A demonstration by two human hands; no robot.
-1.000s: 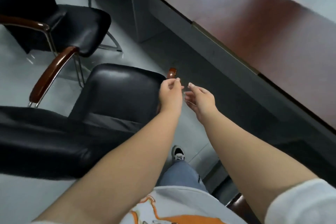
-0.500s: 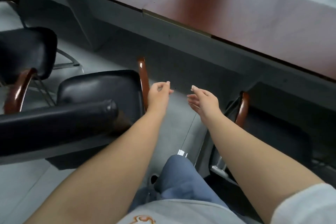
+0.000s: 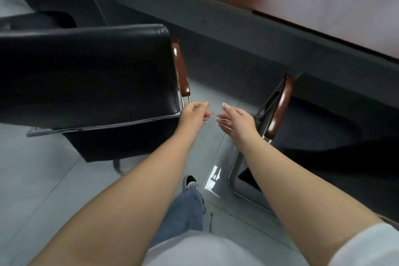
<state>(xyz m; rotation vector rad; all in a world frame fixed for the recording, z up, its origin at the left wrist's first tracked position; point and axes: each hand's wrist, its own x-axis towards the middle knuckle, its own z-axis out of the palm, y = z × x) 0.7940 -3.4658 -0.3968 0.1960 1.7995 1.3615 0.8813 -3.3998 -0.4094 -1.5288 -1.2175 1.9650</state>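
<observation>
Between two black chairs at a long table, both bare arms stretched forward over the grey floor (image 3: 43, 179); left hand (image 3: 194, 115) loosely curled, thumb near forefinger, holding nothing, just beside the lower end of the left chair armrest (image 3: 181, 71), brown wood on a metal frame, contact not apparent; right hand (image 3: 236, 122) relaxed, fingers nearly straight, palm turned inward, likewise empty, near yet apart from the right chair armrest (image 3: 280, 103), same brown wood; hands close together, only a narrow gap between fingertips. Left chair (image 3: 86, 71) broad and dark, filling the left of the view; right chair (image 3: 323, 136) pushed in close to the table (image 3: 323, 6), seat largely in shadow. Judged progress: early; position taken between the chairs, no grip on either armrest, neither chair in hand. Judged remainder: closing one hand or both round an armrest, then shifting that chair, most likely toward or away from the table; which chair first, impossible to tell, both armrests about equally near. Also noted: one blue trouser leg (image 3: 183, 211) and one shoe (image 3: 190, 181) on the floor between the chairs; white sleeve (image 3: 367, 246) at the right elbow; table top blurred, nothing legible on it.
</observation>
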